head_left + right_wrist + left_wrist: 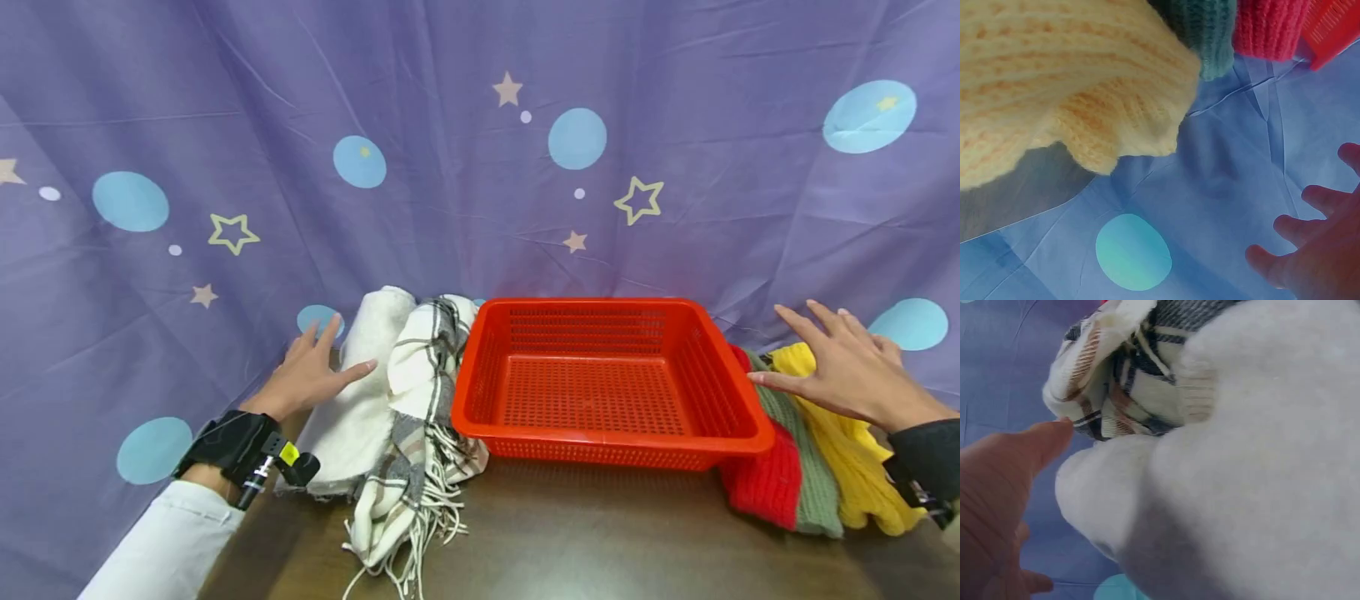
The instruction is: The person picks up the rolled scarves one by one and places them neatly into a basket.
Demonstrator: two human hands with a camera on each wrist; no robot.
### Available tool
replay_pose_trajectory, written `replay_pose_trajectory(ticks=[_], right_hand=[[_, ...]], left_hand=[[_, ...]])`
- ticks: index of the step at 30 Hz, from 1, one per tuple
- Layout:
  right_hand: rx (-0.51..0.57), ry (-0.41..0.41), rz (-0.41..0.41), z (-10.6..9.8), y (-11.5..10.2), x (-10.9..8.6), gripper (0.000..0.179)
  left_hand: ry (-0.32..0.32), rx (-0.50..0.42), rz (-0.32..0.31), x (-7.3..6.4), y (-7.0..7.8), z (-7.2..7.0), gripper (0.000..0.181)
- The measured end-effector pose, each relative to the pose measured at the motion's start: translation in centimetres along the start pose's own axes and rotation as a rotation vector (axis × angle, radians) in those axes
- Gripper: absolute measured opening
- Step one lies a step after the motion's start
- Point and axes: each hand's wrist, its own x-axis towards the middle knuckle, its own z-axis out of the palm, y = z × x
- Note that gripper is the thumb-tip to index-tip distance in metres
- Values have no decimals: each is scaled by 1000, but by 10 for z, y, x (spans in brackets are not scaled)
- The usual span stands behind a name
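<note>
My left hand point(303, 375) hovers with spread fingers over a rolled white fleecy cloth point(360, 400), holding nothing. Beside that cloth lies a plaid fringed scarf point(408, 437) in white, grey and brown. In the left wrist view the white cloth point(1260, 462) fills the right side, with the plaid scarf point(1141, 387) behind it. On the other side, my right hand point(855, 367), fingers spread and nothing in them, is above a yellow knitted piece point(843, 450). A green knitted piece point(802, 467) and a red knitted piece point(765, 483) lie alongside.
A red plastic basket point(577, 454) with slotted walls stands between the two groups of knits and cloths, nothing inside it. All rest on a dark brown table point(600, 533). A purple curtain point(450, 217) with stars and circles hangs right behind.
</note>
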Motion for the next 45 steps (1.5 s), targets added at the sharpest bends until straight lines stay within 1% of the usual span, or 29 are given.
replay_pose_trajectory(ticks=[3,6,9,12,13,16,17,19,20,22,25,26,30,33,36,40,43,45], right_hand=[[4,6,3,-2,1,-1,113],[10,10,5,-4,0,-1,114],[15,16,4,-4,0,-1,114],[13,19,2,-5,0,-1,114],[12,19,3,-5,1,-2,113],[10,19,4,-5,1,-2,113],[9,19,4,-6,2,-2,113],[7,22,4,-7,2,-1,113],[6,24,3,-7,2,0,113],[7,31,2,-8,1,0,113],[12,39,-2,-10,-1,2,113],[17,40,-2,-11,-3,2,113],[20,46,-8,-16,-7,4,112],[13,50,-16,-21,-9,7,110],[19,57,-13,-25,-11,10,110],[29,61,-13,-28,-14,14,112],[27,60,-28,-31,-19,16,112],[23,63,-41,-33,-23,18,112]], left_hand=[[-26,-7,-9,-2,-4,4,111],[-57,-31,-24,-7,-6,9,113],[-69,-16,-42,-9,-7,15,115],[-98,-17,-85,-11,-9,22,121],[-116,-27,-104,-10,-10,25,124],[-206,-139,-171,-12,-11,32,132],[-226,-173,-189,-13,-12,35,134],[-231,-219,-212,-14,-12,39,135],[-212,-233,-217,-15,-12,41,133],[-141,-234,-212,-16,-11,44,125],[-23,-206,-198,-16,-11,47,106],[6,-190,-197,-16,-11,47,101],[79,-136,-221,-17,-15,42,93],[126,-132,-254,-19,-18,30,91],[190,-124,-264,-22,-19,15,90],[281,-108,-244,-28,-14,-4,88],[319,-103,-226,-32,-8,-18,89],[329,-105,-210,-35,-2,-27,90]])
